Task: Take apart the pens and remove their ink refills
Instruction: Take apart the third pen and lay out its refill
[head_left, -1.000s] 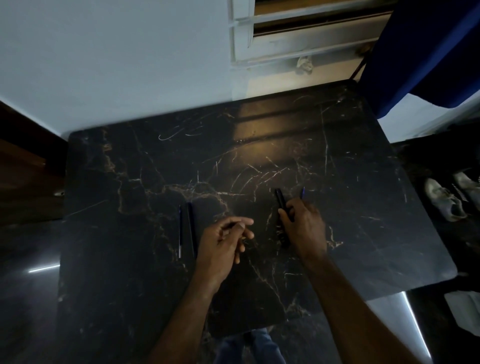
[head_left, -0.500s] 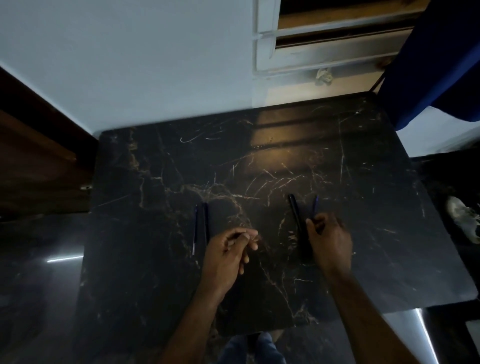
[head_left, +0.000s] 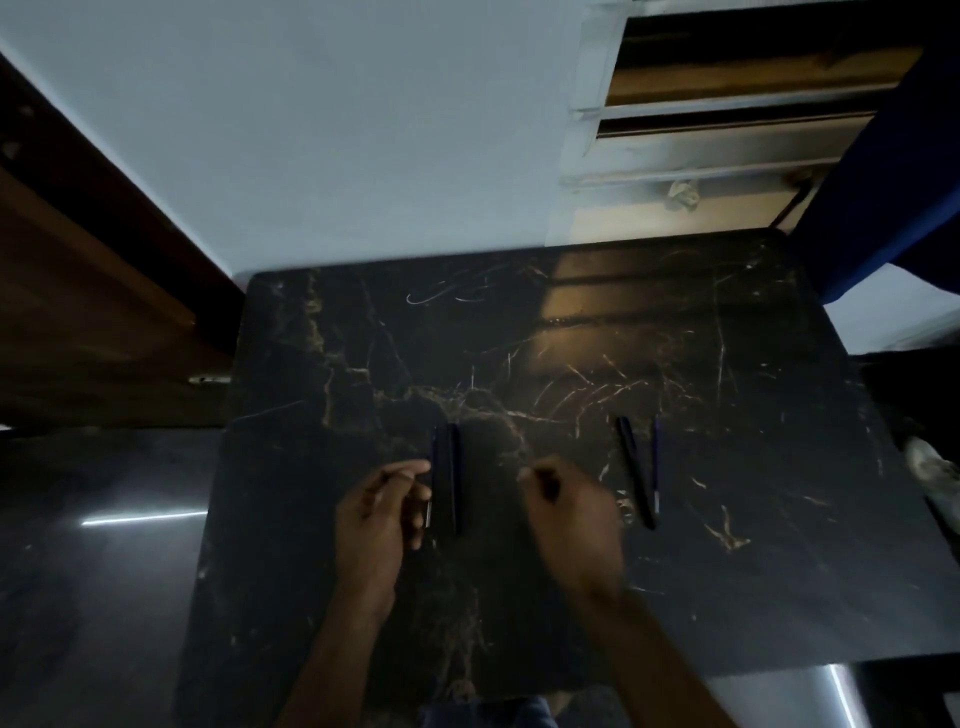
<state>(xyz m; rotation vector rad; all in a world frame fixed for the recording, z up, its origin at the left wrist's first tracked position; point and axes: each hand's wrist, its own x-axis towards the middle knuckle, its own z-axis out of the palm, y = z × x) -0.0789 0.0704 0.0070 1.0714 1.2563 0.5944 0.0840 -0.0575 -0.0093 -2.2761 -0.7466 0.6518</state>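
Two pairs of pen parts lie on the black marble table (head_left: 727, 597). The left pair is a thin refill (head_left: 429, 506) beside a dark barrel (head_left: 453, 478). The right pair is a dark barrel (head_left: 635, 470) with a thin blue refill (head_left: 656, 465) to its right. My left hand (head_left: 379, 519) hovers just left of the left pair. Its thumb and forefinger are pinched together close to the refill, with nothing visible between them. My right hand (head_left: 571, 525) is between the two pairs, blurred, with fingers curled and nothing seen in it.
A pale wall and a louvred window (head_left: 727, 119) stand behind the table. Brown wooden furniture (head_left: 88, 312) is at the left and blue cloth (head_left: 893, 171) at the right. A shoe (head_left: 935, 478) lies on the dark floor past the table's right edge.
My right hand left the right barrel and refill on the table and moved left toward the middle. My left hand shifted slightly toward the left pair. The camera tilted up.
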